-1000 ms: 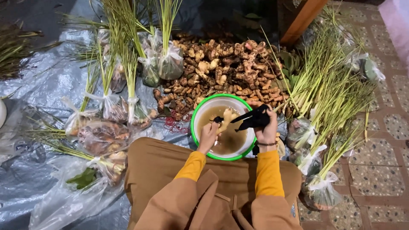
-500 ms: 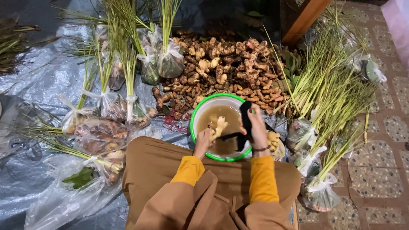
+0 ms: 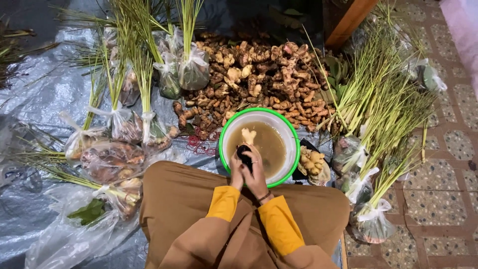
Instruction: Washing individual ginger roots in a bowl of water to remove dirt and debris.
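A white bowl with a green rim [image 3: 226, 130] holds brown murky water in front of my lap. My left hand [image 3: 236, 169] and my right hand [image 3: 257, 172] meet over its near side, pressed together around a small black thing [image 3: 244, 153]. A pale piece of ginger root [image 3: 248, 135] sticks up from the water just beyond my fingers. Which hand grips the black thing more firmly is unclear.
A heap of ginger and turmeric roots [image 3: 259, 79] lies behind the bowl. Lemongrass bundles in tied plastic bags [image 3: 378, 124] stand right and left [image 3: 119, 124]. A small pile of washed roots [image 3: 312, 162] sits right of the bowl. A grey tarp [image 3: 45, 94] covers the floor; patterned tiles [image 3: 443, 189] at right.
My right hand held the black thing out over the bowl's right side; both hands have since drawn together at the near rim. The ginger piece left my left hand and rests in the water.
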